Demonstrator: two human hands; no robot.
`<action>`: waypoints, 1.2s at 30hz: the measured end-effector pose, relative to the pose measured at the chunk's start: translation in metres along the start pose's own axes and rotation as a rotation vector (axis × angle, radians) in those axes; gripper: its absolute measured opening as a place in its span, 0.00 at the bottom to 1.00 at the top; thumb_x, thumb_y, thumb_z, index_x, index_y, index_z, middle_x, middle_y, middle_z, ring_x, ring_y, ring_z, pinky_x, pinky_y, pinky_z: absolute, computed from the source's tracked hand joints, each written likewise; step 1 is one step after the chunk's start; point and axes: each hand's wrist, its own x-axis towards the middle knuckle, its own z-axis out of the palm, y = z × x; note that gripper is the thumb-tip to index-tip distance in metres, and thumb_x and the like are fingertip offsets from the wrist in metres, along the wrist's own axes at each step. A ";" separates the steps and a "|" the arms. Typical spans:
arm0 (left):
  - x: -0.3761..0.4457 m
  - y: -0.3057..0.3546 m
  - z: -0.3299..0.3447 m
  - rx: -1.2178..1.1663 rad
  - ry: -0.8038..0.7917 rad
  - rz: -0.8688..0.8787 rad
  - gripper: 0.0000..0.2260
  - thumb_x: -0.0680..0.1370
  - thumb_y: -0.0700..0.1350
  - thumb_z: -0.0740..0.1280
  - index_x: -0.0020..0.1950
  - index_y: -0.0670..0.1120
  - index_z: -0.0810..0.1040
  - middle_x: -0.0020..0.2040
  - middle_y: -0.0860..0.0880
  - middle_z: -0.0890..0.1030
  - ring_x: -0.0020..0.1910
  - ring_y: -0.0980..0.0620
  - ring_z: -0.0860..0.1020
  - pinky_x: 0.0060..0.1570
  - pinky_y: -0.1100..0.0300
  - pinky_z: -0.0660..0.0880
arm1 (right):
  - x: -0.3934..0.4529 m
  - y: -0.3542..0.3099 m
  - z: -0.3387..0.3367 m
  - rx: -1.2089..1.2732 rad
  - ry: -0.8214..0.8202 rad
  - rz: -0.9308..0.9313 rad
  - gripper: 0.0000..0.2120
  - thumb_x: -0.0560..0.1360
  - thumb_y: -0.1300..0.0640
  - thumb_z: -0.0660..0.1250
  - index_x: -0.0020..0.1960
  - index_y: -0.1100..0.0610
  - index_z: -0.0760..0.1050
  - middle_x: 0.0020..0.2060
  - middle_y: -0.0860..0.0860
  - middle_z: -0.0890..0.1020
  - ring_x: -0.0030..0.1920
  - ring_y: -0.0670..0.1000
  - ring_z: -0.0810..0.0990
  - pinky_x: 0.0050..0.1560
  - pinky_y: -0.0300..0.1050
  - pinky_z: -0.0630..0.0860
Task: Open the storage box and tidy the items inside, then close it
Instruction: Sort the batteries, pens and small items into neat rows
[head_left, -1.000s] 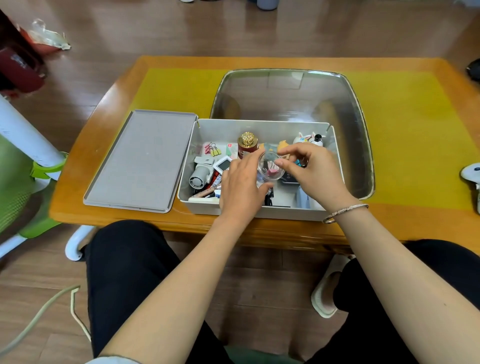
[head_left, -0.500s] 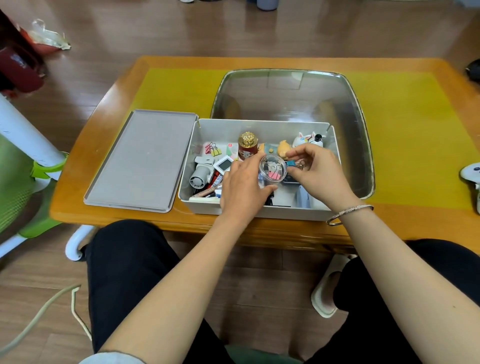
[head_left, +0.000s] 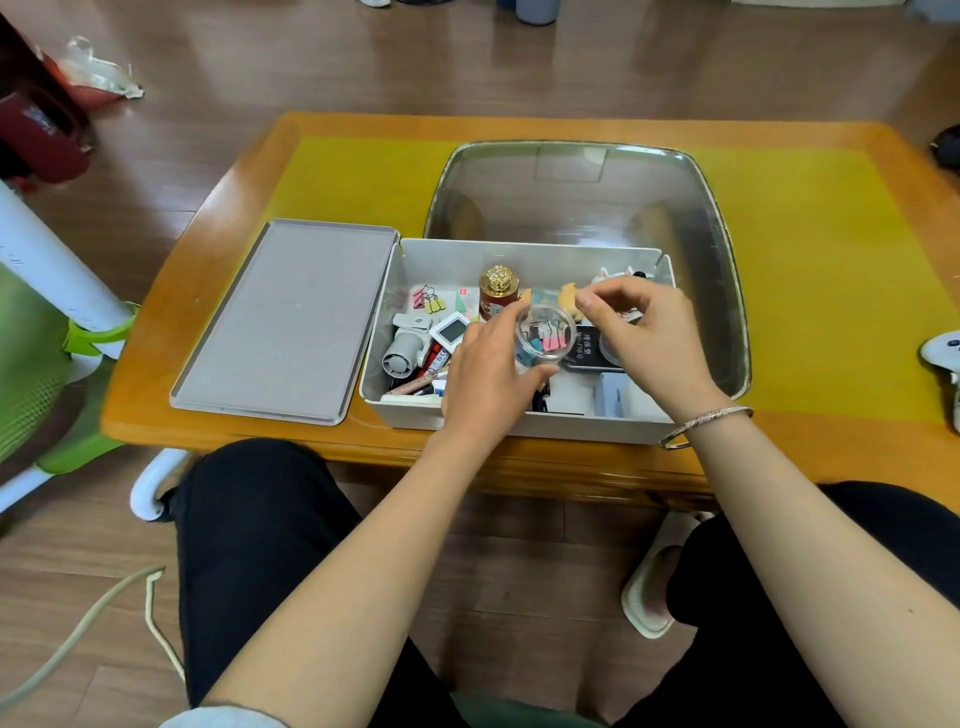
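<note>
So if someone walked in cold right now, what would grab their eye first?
Probably the two hands over the open box at the table's near edge: the left hand holds a clear cup of pink clips, and the right hand hovers just above it, fingertips pinched. Then the grey lid lying flat left of the box.

Stood on brown wood-plank floor (head_left: 363, 57), glossy with soft daylight reflections — a low orange-brown wooden table (head_left: 218, 171) topped with a yellow-green mat (head_left: 810, 234). Carried a big shiny metal tray (head_left: 582, 197) in the middle. Flanked at the left by a white and green chair frame (head_left: 62, 312), with a pale cable (head_left: 104, 613) trailing over the boards nearby — and a dark red object (head_left: 36, 130) at the far-left edge.
</note>
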 end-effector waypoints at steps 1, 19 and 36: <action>0.001 -0.001 -0.002 -0.077 0.006 -0.020 0.30 0.70 0.51 0.75 0.68 0.51 0.68 0.61 0.52 0.76 0.61 0.53 0.71 0.57 0.57 0.71 | 0.000 0.004 -0.001 -0.007 0.000 0.020 0.06 0.76 0.56 0.67 0.46 0.56 0.81 0.37 0.44 0.81 0.39 0.39 0.78 0.42 0.30 0.74; 0.013 -0.049 -0.051 -0.164 0.237 -0.163 0.30 0.75 0.57 0.68 0.70 0.47 0.59 0.58 0.57 0.74 0.45 0.73 0.75 0.36 0.76 0.73 | 0.019 0.032 0.061 -0.617 -0.685 -0.078 0.19 0.76 0.58 0.64 0.66 0.47 0.73 0.56 0.55 0.75 0.55 0.56 0.75 0.51 0.49 0.73; 0.014 -0.053 -0.048 -0.009 0.163 -0.208 0.31 0.73 0.66 0.64 0.67 0.51 0.59 0.60 0.49 0.78 0.48 0.57 0.79 0.33 0.69 0.73 | 0.006 0.038 0.040 -0.263 -0.343 0.078 0.02 0.71 0.62 0.72 0.40 0.56 0.81 0.32 0.45 0.80 0.33 0.41 0.76 0.40 0.33 0.74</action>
